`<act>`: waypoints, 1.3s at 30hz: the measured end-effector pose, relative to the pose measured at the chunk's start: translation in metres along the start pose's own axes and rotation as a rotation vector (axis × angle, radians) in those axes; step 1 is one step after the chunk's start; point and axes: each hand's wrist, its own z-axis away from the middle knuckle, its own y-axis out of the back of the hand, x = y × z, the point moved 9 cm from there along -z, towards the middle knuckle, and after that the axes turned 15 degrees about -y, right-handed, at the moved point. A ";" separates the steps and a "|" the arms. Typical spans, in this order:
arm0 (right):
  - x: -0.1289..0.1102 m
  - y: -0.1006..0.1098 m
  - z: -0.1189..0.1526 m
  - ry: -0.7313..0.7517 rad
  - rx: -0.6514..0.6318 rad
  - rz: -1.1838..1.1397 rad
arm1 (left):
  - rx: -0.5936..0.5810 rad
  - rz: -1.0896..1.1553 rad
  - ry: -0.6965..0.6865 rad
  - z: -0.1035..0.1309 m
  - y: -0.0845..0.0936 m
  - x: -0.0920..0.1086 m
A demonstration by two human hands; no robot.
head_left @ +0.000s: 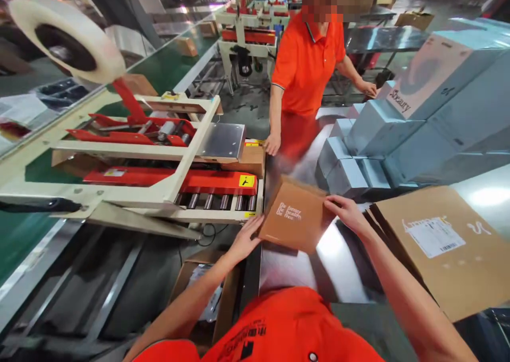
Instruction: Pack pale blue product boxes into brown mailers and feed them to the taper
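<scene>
Over the metal table (279, 270) is a brown cardboard box (292, 218) with white printed lettering on top, slightly tilted. My left hand (246, 239) presses against its left edge, the fingers fairly straight. At the opposite edge, my right hand (346, 211) grips the upper right corner with fingers and thumb. The box is held between both hands; its underside is hidden. Just left of it, the case sealer (171, 184) has metal rollers, a red side rail and a large tape roll. Another cardboard box (253, 159) sits at the sealer's mouth.
Pale blue product boxes (368, 126) are stacked on the right. Flattened brown cartons (450, 277) with a white label lie nearer. Across the table stands a co-worker (308, 67), one hand by the sealer. A green conveyor belt (169, 59) runs behind. Below left is an open carton (229, 298).
</scene>
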 end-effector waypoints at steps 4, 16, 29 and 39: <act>-0.046 -0.064 0.056 0.312 -0.178 0.349 | 0.150 0.158 0.090 -0.039 0.015 -0.006; -0.042 0.108 -0.111 -0.046 0.689 0.531 | 0.305 0.164 0.068 -0.045 -0.008 -0.008; -0.046 0.061 0.083 0.219 0.480 0.158 | 0.282 0.264 0.032 -0.079 -0.059 0.014; 0.057 0.033 0.016 0.036 0.081 0.124 | 0.066 -0.346 -0.376 -0.067 -0.082 0.066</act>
